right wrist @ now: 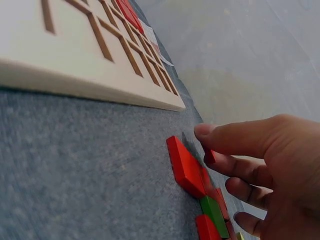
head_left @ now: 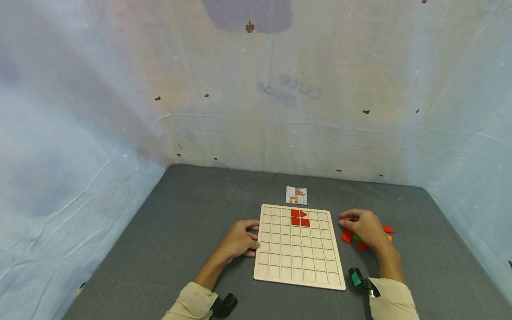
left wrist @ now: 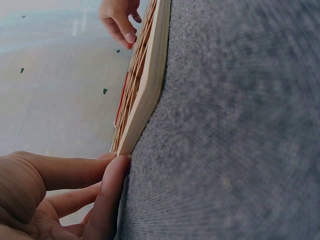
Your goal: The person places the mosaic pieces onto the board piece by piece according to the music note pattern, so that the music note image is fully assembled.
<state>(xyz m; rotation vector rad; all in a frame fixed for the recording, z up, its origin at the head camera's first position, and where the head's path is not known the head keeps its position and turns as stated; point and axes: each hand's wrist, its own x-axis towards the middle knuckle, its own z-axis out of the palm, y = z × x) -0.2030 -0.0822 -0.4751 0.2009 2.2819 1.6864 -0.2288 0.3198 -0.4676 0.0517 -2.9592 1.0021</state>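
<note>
My left hand (head_left: 237,239) touches the left edge of a pale wooden grid board (head_left: 296,255), its fingertips right at the rim. In the left wrist view the thumb and a finger meet the board's side. Red squares (head_left: 295,221) and a red triangle (head_left: 303,214) sit in cells near its far edge. To the right of the board, my right hand (head_left: 366,226) pinches a small red tile (right wrist: 209,155) between thumb and finger; its shape is mostly hidden. Below that hand lie loose tiles, among them a red square (right wrist: 185,167) and a green tile (right wrist: 214,212).
Just beyond the board lies a printed pattern card (head_left: 296,195). Another red tile (head_left: 388,229) and an orange tile (head_left: 389,238) lie at the right of the loose pile. A grey cloth (head_left: 192,191) covers the table, with pale sheeting (head_left: 256,133) hanging behind.
</note>
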